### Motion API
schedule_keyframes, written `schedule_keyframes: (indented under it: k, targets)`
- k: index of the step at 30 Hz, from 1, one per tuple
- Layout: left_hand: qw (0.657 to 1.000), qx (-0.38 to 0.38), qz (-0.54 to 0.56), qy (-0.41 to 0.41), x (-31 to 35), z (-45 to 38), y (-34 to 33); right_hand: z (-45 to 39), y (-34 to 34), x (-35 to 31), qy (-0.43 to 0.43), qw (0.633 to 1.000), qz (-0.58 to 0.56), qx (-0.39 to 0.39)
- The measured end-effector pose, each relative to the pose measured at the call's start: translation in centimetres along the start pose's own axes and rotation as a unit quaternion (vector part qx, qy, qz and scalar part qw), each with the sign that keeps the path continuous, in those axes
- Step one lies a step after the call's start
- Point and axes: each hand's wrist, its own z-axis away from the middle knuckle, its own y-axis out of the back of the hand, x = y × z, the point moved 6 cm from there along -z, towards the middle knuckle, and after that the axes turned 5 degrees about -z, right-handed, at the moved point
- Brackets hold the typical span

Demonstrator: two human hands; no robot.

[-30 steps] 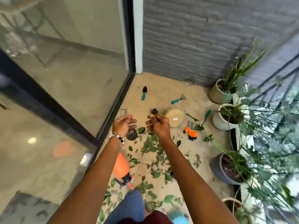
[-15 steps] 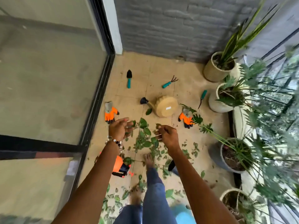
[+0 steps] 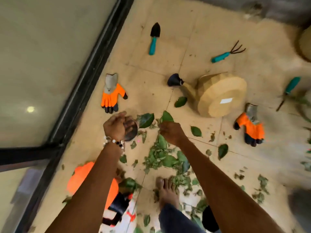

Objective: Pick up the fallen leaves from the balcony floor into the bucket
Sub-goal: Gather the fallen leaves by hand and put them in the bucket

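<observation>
A: Many green fallen leaves (image 3: 165, 158) lie scattered over the beige tiled balcony floor (image 3: 198, 47), thickest just beyond the bare foot (image 3: 165, 190). No bucket shows, unless the tipped-over tan wooden watering can (image 3: 218, 96) counts, and I doubt it.

B: And the smaller clutter?

A: An orange sprayer bottle (image 3: 80, 175) sits under the left arm. Two orange-and-grey gardening gloves (image 3: 111, 95) lie flat, well apart, with a teal-handled black trowel (image 3: 154, 37) and a teal-handled hand rake (image 3: 227, 53) farther off.

B: The hands?

A: Left hand (image 3: 115, 126): its grip curls round a dark round object I cannot identify. Right hand (image 3: 170, 132): fingers curled, seemingly pinching leaf scraps, though blur hides the grip. Both hover over the pile, likely because that is where gathering pays most.
</observation>
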Motion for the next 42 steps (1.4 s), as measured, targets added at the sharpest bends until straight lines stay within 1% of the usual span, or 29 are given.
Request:
schedule_keyframes:
  k: [1, 3, 4, 5, 7, 9, 11, 13, 14, 16, 19, 20, 22, 23, 24, 26, 27, 29, 31, 32, 33, 34, 35, 36, 38, 39, 40, 41, 42]
  targets:
    - [1.0, -0.016, -0.007, -0.007, -0.9, -2.2, 0.6, -3.1, -1.7, 1.0, 0.026, 0.999, 0.034, -0.015]
    - [1.0, 0.004, 0.007, -0.022, -2.2, -6.7, 1.9, -8.4, -4.5, 2.7, 0.059, 0.994, 0.091, -0.029]
    - [1.0, 0.019, 0.006, -0.024, -3.0, -9.0, 2.7, -10.6, -5.6, 3.1, 0.082, 0.989, 0.12, -0.024]
    - [0.999, 0.019, 0.003, -0.029, -3.1, -10.4, 2.8, -12.4, -6.2, 2.9, 0.111, 0.983, 0.145, -0.016]
    - [0.997, 0.039, -0.042, -0.055, -3.0, -13.8, 3.5, -15.6, -7.9, 2.5, 0.165, 0.967, 0.193, -0.012]
    - [0.994, 0.054, -0.071, -0.065, -2.8, -16.9, 4.2, -17.9, -9.5, 2.2, 0.211, 0.943, 0.257, -0.022]
    - [0.993, 0.066, -0.076, -0.063, -2.8, -18.8, 4.3, -19.0, -11.1, 2.1, 0.241, 0.909, 0.339, -0.029]
    - [0.993, 0.043, -0.088, -0.067, -3.4, -19.5, 3.7, -19.2, -12.7, 2.6, 0.257, 0.875, 0.41, -0.035]
    - [0.992, 0.032, -0.1, -0.074, -3.5, -19.4, 3.1, -19.0, -13.1, 3.0, 0.257, 0.868, 0.423, -0.032]
    - [0.988, 0.038, -0.118, -0.096, -3.2, -19.2, 2.6, -18.1, -13.3, 3.5, 0.265, 0.867, 0.422, -0.009]
    - [0.989, 0.05, -0.082, -0.116, -1.7, -18.7, 2.6, -16.4, -12.8, 4.0, 0.279, 0.857, 0.433, 0.018]
    - [0.99, 0.047, -0.068, -0.116, -1.3, -18.3, 2.6, -16.2, -12.4, 4.5, 0.27, 0.866, 0.421, 0.019]
    - [0.992, 0.03, -0.056, -0.105, -1.5, -17.6, 2.2, -16.1, -10.9, 5.2, 0.232, 0.914, 0.331, 0.042]
    - [0.993, 0.019, -0.063, -0.097, -2.1, -17.3, 1.8, -15.9, -9.7, 5.2, 0.215, 0.936, 0.268, 0.075]
    - [0.993, 0.007, -0.077, -0.088, -2.8, -17.1, 1.2, -15.6, -8.2, 5.0, 0.212, 0.947, 0.205, 0.124]
    - [0.992, -0.014, -0.108, -0.069, -4.3, -17.0, -0.3, -14.9, -4.9, 4.6, 0.207, 0.949, 0.089, 0.22]
    - [0.989, -0.026, -0.133, -0.06, -5.0, -17.0, -1.1, -14.7, -3.6, 4.6, 0.2, 0.947, 0.027, 0.249]
    - [0.976, -0.058, -0.205, -0.034, -6.6, -16.5, -2.9, -14.3, -1.9, 4.8, 0.18, 0.94, -0.095, 0.272]
    - [0.961, -0.103, -0.256, 0.02, -8.7, -15.9, -4.6, -14.0, -1.3, 5.2, 0.165, 0.926, -0.19, 0.281]
    - [0.957, -0.126, -0.256, 0.057, -9.8, -15.7, -5.4, -13.7, -1.3, 5.3, 0.163, 0.921, -0.201, 0.29]
    - [0.958, -0.145, -0.231, 0.092, -11.0, -15.6, -6.0, -13.3, -1.3, 5.1, 0.174, 0.922, -0.178, 0.298]
    - [0.964, -0.151, -0.184, 0.118, -12.0, -15.5, -6.8, -12.7, -1.4, 4.7, 0.194, 0.926, -0.12, 0.3]
    - [0.972, -0.142, -0.132, 0.132, -12.7, -15.5, -7.2, -12.1, -1.9, 4.2, 0.22, 0.933, -0.053, 0.28]
    - [0.98, -0.119, -0.091, 0.134, -13.1, -15.6, -7.5, -11.8, -2.6, 3.8, 0.242, 0.939, 0.003, 0.243]
    - [0.99, -0.059, -0.056, 0.112, -13.4, -16.5, -7.2, -11.8, -3.8, 3.9, 0.27, 0.952, 0.053, 0.136]
    - [0.993, -0.034, -0.058, 0.095, -13.4, -17.2, -6.9, -11.7, -4.1, 4.0, 0.291, 0.951, 0.059, 0.089]
    - [0.995, -0.016, -0.061, 0.082, -13.3, -17.7, -6.5, -11.4, -4.3, 3.9, 0.317, 0.945, 0.055, 0.058]
    - [0.995, -0.002, -0.062, 0.072, -13.2, -18.2, -6.2, -11.4, -4.2, 4.0, 0.33, 0.943, 0.022, 0.038]
    - [0.996, 0.007, -0.054, 0.067, -13.1, -18.6, -6.0, -11.4, -3.7, 4.1, 0.32, 0.946, -0.043, 0.032]
